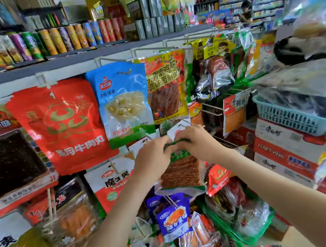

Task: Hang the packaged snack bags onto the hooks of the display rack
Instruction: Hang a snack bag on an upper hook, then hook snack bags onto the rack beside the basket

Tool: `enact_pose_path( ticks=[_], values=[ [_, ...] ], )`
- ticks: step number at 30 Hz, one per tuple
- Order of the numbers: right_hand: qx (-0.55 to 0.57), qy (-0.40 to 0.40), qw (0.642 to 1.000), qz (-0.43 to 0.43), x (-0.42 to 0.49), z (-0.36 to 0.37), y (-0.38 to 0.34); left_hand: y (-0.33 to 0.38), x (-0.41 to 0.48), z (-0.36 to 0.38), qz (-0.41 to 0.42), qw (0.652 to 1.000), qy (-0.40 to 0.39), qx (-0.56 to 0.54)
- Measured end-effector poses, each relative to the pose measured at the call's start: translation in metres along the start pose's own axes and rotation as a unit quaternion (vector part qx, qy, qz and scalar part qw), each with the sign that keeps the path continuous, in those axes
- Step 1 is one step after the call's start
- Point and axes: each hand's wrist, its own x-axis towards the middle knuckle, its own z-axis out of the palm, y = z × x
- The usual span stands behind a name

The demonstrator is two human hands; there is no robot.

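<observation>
The left hand [153, 159] and right hand [197, 141] pinch the bag [181, 170] top; best kept taut, threading the twelve-o'clock hook [183, 123].

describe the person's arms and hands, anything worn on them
The left forearm and right forearm are bare, with no sleeve in view. The left hand and right hand have no gloves. No watch, bracelet or ring shows on wrists or fingers.

The large red plastic snack pouch [62, 126] is glossy; thin wire hooks [114, 60] seem bare metal; teal latticed plastic basket [285, 118] matt.
</observation>
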Motion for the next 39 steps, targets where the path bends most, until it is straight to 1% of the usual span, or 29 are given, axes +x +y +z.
enact_pose_path(
  ticks=[4,6,8,12,13,16,19,21,24,26,28,30,33,36,39],
  values=[
    [0.029,0.029,0.998,0.037,-0.022,-0.017,0.023,0.023,0.017,0.028,0.038,0.999,0.019,-0.016],
    [0.054,0.049,0.995,0.067,-0.031,-0.03,0.042,0.036,0.024,0.043,0.033,0.999,0.02,-0.025],
    [0.069,0.088,0.989,0.099,-0.037,-0.047,0.068,0.047,0.031,0.057,0.009,0.999,0.014,-0.033],
    [0.131,0.18,0.951,0.216,-0.048,-0.081,0.135,0.072,0.051,0.088,-0.015,0.999,0.015,-0.047],
    [0.122,0.185,0.945,0.242,-0.049,-0.088,0.156,0.08,0.058,0.096,-0.02,0.999,0.018,-0.047],
    [0.081,0.156,0.937,0.303,-0.053,-0.102,0.22,0.097,0.079,0.12,-0.034,0.997,0.036,-0.053],
    [0.082,0.12,0.925,0.35,-0.05,-0.113,0.284,0.115,0.107,0.15,-0.051,0.995,0.062,-0.056],
    [0.048,0.079,0.935,0.341,-0.04,-0.116,0.322,0.124,0.122,0.169,-0.073,0.993,0.076,-0.053],
    [0.011,0.025,0.956,0.291,-0.017,-0.112,0.366,0.132,0.143,0.197,-0.095,0.99,0.09,-0.047],
    [0.006,-0.005,0.961,0.277,-0.002,-0.106,0.387,0.133,0.155,0.212,-0.109,0.988,0.096,-0.043],
    [0.005,-0.026,0.958,0.284,0.013,-0.1,0.407,0.132,0.167,0.224,-0.123,0.987,0.097,-0.026],
    [0.013,-0.012,0.955,0.298,0.025,-0.097,0.428,0.13,0.179,0.233,-0.136,0.986,0.1,-0.016],
    [0.027,0.052,0.955,0.292,0.037,-0.099,0.45,0.131,0.195,0.247,-0.137,0.985,0.103,-0.019],
    [0.046,0.027,0.96,0.275,0.046,-0.096,0.467,0.137,0.21,0.259,-0.133,0.985,0.106,-0.022],
    [0.11,-0.004,0.949,0.295,0.059,-0.091,0.478,0.141,0.22,0.268,-0.145,0.983,0.113,-0.015]
  ],
)
